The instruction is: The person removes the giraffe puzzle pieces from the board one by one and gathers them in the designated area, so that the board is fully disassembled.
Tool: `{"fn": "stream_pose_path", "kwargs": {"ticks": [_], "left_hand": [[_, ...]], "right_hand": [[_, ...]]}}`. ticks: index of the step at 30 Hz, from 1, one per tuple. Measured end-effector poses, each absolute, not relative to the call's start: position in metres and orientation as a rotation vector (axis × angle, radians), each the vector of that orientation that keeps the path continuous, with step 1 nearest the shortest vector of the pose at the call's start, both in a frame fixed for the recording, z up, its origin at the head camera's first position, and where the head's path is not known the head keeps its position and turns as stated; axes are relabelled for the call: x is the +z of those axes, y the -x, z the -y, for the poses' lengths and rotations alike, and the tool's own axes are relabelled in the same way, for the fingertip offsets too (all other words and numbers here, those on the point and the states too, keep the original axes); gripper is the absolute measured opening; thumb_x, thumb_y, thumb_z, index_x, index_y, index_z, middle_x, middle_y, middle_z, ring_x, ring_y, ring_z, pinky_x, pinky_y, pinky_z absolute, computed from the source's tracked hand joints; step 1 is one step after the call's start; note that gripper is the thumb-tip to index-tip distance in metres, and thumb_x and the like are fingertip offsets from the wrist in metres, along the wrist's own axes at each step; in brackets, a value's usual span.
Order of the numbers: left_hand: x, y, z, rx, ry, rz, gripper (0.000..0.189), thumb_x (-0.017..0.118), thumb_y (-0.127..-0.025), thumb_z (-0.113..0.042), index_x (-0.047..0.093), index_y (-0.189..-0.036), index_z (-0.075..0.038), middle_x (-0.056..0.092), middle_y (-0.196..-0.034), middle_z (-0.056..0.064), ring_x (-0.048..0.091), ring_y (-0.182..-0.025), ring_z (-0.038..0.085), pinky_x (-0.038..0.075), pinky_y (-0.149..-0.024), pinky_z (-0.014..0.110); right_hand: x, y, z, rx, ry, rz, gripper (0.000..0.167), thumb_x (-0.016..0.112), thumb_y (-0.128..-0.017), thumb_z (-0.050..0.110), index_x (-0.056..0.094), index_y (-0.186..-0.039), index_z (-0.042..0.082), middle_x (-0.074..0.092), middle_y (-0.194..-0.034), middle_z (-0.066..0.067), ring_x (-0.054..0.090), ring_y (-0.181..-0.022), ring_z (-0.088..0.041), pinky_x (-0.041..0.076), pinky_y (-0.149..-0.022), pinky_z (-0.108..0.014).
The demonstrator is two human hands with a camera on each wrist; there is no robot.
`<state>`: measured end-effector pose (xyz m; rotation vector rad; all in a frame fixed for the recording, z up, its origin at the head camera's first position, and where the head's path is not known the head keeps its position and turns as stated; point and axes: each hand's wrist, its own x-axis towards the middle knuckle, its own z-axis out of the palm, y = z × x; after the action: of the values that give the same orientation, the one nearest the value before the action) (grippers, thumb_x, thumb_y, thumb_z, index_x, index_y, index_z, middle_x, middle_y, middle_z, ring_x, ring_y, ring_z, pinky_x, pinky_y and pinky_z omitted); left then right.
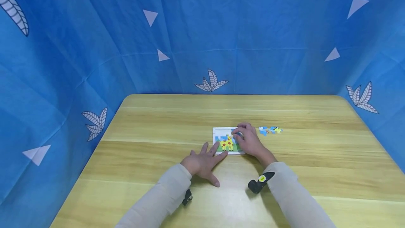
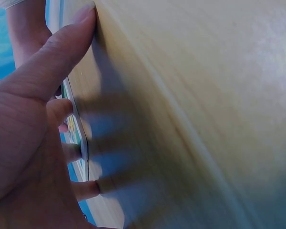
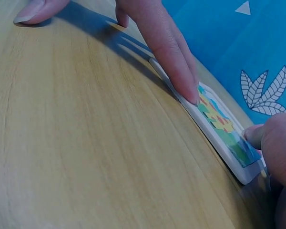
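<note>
A small jigsaw puzzle point(image 1: 226, 143) of a yellow giraffe with red spots lies in a white-rimmed tray point(image 1: 228, 153); bare tray shows along its upper part. My left hand point(image 1: 204, 163) is spread flat, with fingertips on the tray's lower left edge and the thumb out on the table. The right hand point(image 1: 249, 140) bends over the tray's right side, thumb and forefinger pinching a blue puzzle piece point(image 1: 234, 130) near the upper right, mostly covered by the fingers. In the right wrist view, the right thumb point(image 3: 254, 136) touches the picture's surface.
Several loose puzzle pieces point(image 1: 270, 130), blue, white and yellow, lie right of the tray beyond the right hand. The wooden table point(image 1: 158, 126) meets a blue curtain point(image 1: 202, 27) with leaf and triangle prints at its back and sides. Dark wrist cameras point(image 1: 257, 185) hang at both cuffs.
</note>
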<state>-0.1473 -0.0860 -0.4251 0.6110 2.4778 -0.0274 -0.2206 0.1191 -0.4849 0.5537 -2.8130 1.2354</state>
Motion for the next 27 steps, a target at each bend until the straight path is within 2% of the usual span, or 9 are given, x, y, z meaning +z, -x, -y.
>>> {"fn": "stream_pose_path", "kwargs": {"ticks": [17, 27], "left_hand": [[-0.4259, 0.1459, 0.0854, -0.021, -0.616, -2.471, 0.104, 0.067, -0.068, -0.067, 0.006, -0.149, -0.044, -0.009, -0.159, -0.001, 0.003, -0.144, 0.037, 0.025, -0.102, 0.067], [-0.4245, 0.1468, 0.0858, 0.017, -0.609, -2.466, 0.105, 0.069, -0.068, -0.065, 0.007, -0.150, -0.043, -0.010, -0.159, -0.001, 0.001, -0.144, 0.037, 0.021, -0.102, 0.069]], "right_hand": [[-0.4902, 0.2191, -0.1198, 1.251, -0.523, 2.758, 0.014, 0.061, -0.090, 0.009, 0.068, -0.102, 0.008, 0.051, -0.122, -0.018, 0.040, -0.116, -0.037, 0.033, -0.097, -0.054], [-0.4898, 0.2194, -0.1190, 1.265, -0.476, 2.776, 0.031, 0.062, -0.090, 0.013, 0.060, -0.121, 0.006, 0.050, -0.125, -0.017, 0.044, -0.118, -0.035, 0.035, -0.100, -0.053]]}}
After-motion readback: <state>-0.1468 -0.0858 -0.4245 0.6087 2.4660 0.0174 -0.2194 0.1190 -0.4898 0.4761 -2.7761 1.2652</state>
